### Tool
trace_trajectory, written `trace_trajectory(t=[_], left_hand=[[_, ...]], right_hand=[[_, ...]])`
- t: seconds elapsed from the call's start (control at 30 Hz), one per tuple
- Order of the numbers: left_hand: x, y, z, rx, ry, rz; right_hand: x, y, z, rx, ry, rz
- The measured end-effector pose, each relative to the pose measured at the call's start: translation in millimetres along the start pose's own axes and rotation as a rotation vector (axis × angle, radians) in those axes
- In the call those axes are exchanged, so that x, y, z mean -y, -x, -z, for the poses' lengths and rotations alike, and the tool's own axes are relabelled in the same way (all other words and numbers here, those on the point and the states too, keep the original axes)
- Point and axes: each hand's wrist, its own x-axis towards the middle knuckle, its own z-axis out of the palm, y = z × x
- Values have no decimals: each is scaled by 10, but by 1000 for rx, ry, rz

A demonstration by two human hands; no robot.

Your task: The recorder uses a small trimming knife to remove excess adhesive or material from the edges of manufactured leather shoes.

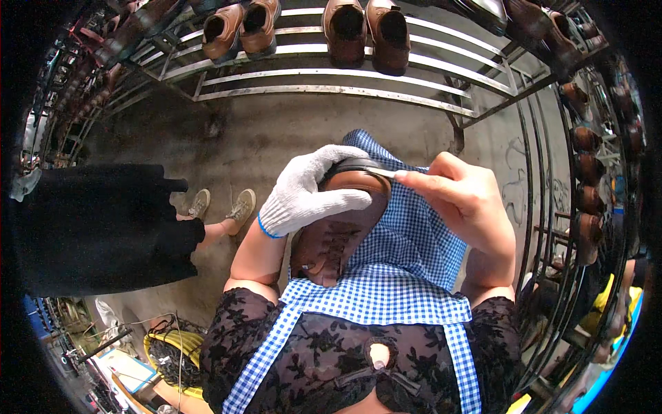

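Observation:
My left hand (301, 192), in a white knit glove with a blue cuff edge, grips a brown lace-up shoe (338, 231) around its toe end. The shoe is tilted over my lap, toe pointing away from me and laces nearer my body. Bare, my right hand (472, 200) pinches a thin, pale, flat tool (380, 172). Its tip touches the toe where the dark sole edge meets the brown upper. Most of the tool's handle is hidden inside my fingers. A blue-and-white checked apron (414, 238) spreads beneath the shoe.
Ahead stands a metal-bar rack (310, 71) bearing several brown shoes (345, 31). More shoes (588, 186) line a rack at the right. A person in dark clothing (110, 231) stands close on my left. A yellow basket (155, 352) with dark contents sits at the lower left.

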Motion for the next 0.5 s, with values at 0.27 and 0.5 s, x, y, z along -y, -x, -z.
trace_trajectory(t=[0.27, 0.5], left_hand=[[-24, -14, -2, -7, -15, -25], [-56, -50, -53, 32, -8, -6]], right_hand=[[-112, 243, -14, -44, -222, -107], [45, 81, 63, -14, -21, -54]])
